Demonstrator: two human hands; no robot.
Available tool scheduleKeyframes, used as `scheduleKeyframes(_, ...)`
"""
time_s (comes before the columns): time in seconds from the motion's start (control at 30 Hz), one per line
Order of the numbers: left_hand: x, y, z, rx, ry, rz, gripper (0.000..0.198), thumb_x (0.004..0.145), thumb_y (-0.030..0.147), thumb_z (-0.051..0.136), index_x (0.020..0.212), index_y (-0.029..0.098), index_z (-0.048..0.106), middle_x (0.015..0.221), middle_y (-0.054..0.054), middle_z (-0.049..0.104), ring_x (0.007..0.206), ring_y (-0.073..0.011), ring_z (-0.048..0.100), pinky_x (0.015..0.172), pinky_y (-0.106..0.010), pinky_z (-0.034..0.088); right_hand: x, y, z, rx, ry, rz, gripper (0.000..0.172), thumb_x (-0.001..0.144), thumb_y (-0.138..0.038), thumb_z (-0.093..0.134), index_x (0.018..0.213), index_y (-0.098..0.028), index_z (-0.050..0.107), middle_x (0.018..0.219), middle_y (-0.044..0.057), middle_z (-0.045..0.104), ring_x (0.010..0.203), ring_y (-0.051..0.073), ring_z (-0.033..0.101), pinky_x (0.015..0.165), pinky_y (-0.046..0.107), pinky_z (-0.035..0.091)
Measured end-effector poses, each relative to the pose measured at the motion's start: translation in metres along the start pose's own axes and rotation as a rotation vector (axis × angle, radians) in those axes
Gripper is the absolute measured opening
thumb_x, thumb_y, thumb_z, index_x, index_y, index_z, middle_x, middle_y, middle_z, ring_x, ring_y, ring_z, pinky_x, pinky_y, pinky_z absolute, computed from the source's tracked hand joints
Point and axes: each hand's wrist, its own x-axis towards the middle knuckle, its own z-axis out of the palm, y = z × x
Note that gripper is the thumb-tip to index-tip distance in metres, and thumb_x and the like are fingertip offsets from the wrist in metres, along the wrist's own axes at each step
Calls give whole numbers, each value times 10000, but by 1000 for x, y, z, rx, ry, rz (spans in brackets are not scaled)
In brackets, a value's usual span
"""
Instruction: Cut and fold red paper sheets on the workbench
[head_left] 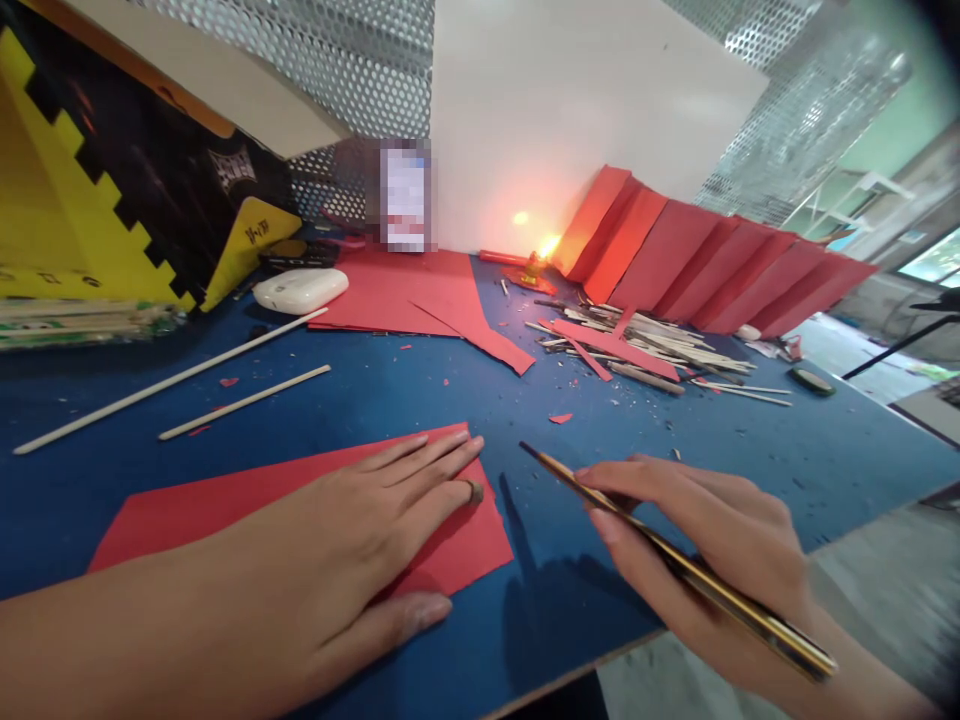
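Observation:
My left hand [375, 530] lies flat with its fingers stretched out, pressing on a red sheet of paper [487, 540]. A ring is on one of its fingers. The sheet's right edge is slightly uneven, and much of its surface is hidden under my hand and forearm. To the right, my right hand [705, 540] grips a gold-and-black striped pencil [720, 590] between thumb and fingers. The pencil's dark tip points up and left, above the blue table, just off the sheet's right edge. A shadow of the hand falls between them.
Two wooden sticks [247, 402] lie at left. Further back are more red paper [405, 290], a white case [301, 290] and a phone [405, 200]. A small flame [550, 245] burns beside pleated red paper [675, 250]. A stick pile [652, 345] and scraps lie in front.

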Motion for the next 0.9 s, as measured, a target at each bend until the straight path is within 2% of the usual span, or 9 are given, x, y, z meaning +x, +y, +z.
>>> scheduleKeyframes(0.1, 5, 0, -4, -37, -29, 18, 612, 949, 457, 562, 1529, 346, 397, 1622, -5, 341, 1480, -286, 354, 1186, -422, 389, -3, -9, 7, 11, -15, 10, 150, 923, -115, 548, 1026, -192, 626, 817, 17, 726, 656, 118, 683, 632, 200, 523)
scheduleKeyframes(0.2, 11, 2, -9, -75, -49, 29, 490, 951, 430, 557, 1438, 398, 512, 1596, 21, 400, 1474, -287, 367, 1192, -447, 380, -4, -15, 20, 16, -1, 22, 124, 920, -114, 523, 930, -198, 615, 721, 4, 687, 568, 103, 634, 559, 183, 485)
scheduleKeyframes(0.4, 15, 5, -14, -91, -51, 29, 445, 950, 422, 548, 1393, 375, 561, 1557, -7, 471, 1472, -283, 376, 1199, -449, 363, -6, -20, 44, 104, 79, 1, 122, 906, -102, 491, 865, -185, 569, 667, 3, 639, 493, 92, 571, 482, 179, 426)
scheduleKeyframes(0.47, 15, 6, -14, -107, -40, 20, 417, 948, 419, 552, 1360, 373, 590, 1539, -2, 496, 1468, -282, 384, 1194, -444, 369, -6, -22, 44, 95, 61, 1, 132, 906, -94, 485, 833, -181, 553, 662, 3, 627, 496, 91, 560, 476, 184, 419)
scheduleKeyframes(0.63, 16, 6, -14, -134, -25, 12, 399, 943, 410, 565, 1337, 368, 609, 1535, 4, 501, 1458, -281, 402, 1193, -439, 372, -7, -30, 38, 2, -79, 29, 260, 911, -71, 468, 681, -180, 518, 624, -8, 566, 533, 85, 516, 508, 189, 426)
scheduleKeyframes(0.83, 17, 6, -13, -112, -75, -1, 431, 938, 437, 565, 1365, 383, 583, 1549, 7, 483, 1466, -275, 389, 1188, -440, 384, -11, -32, 48, -52, 27, -27, 337, 885, -17, 443, 593, -181, 485, 571, -15, 495, 513, 83, 455, 477, 198, 378)
scheduleKeyframes(0.9, 17, 7, -13, -136, -6, -29, 417, 926, 444, 583, 1340, 398, 605, 1523, 27, 516, 1446, -261, 423, 1183, -411, 394, -12, -32, 49, -76, 16, -76, 337, 875, -13, 447, 586, -179, 492, 568, -13, 508, 508, 81, 477, 475, 195, 382)
